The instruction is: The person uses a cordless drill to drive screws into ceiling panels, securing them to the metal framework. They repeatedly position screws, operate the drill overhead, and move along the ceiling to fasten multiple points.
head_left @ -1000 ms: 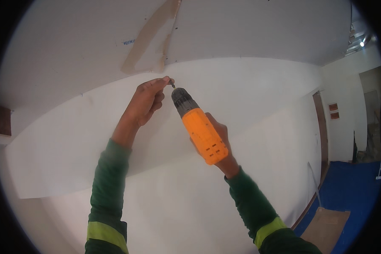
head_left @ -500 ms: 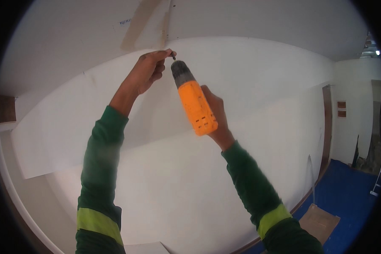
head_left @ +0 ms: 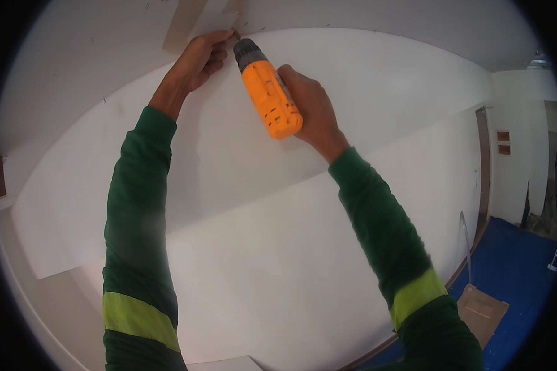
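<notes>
High in the view, my left hand (head_left: 200, 59) pinches a small dark screw (head_left: 234, 33) at the drill's bit, near where the white wall meets the ceiling; the fingertips and screw are small, so exact contact is hard to tell. My right hand (head_left: 309, 108) is closed on an orange and black cordless drill (head_left: 267, 96), angled up toward that screw. A beige patched strip (head_left: 178, 25) runs on the ceiling just above my left hand. Both forearms wear green sleeves with yellow-green bands.
A broad white wall (head_left: 266, 260) fills the middle. On the right are a doorway (head_left: 483, 173), a blue floor covering (head_left: 513, 266), a brown board (head_left: 479, 309) on it, a thin metal strip (head_left: 466, 244) leaning near the wall, and a white ladder-like object (head_left: 556, 247) at the edge.
Both hands and the drill have risen steadily in the view toward the top edge and slightly left. The pinch on the screw and the grip on the drill look the same.
</notes>
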`<control>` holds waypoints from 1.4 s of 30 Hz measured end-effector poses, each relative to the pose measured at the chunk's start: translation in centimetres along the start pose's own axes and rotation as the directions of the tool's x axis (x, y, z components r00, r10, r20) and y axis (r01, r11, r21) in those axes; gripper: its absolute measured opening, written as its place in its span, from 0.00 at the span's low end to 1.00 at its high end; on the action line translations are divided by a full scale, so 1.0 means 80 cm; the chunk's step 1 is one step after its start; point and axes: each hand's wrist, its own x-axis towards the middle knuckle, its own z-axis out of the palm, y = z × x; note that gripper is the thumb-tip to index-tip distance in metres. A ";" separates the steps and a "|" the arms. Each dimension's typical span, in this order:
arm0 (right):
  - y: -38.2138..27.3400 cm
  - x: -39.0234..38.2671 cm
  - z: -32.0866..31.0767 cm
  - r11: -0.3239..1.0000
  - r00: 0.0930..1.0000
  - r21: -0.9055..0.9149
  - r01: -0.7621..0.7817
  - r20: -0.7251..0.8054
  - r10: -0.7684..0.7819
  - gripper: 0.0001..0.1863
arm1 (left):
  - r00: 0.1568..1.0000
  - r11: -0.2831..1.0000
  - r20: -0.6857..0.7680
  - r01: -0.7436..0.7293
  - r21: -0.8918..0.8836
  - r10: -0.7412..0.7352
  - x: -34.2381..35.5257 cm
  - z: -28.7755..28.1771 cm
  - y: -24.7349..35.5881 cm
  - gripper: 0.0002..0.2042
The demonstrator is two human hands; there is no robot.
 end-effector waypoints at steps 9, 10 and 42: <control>-0.001 0.008 0.010 0.994 1.000 -0.107 0.028 -0.010 -0.029 0.23 | 0.996 0.985 -0.078 -0.021 0.169 0.035 0.018 -0.012 -0.014 0.18; 0.001 0.007 0.010 0.992 1.000 -0.123 0.025 -0.008 -0.026 0.23 | 0.995 0.985 -0.089 -0.035 0.167 0.051 0.016 -0.009 -0.014 0.17; 0.003 0.025 0.008 0.966 0.997 -0.247 0.081 0.015 -0.080 0.23 | 0.993 0.995 -0.082 -0.084 0.054 0.088 0.034 -0.024 -0.014 0.14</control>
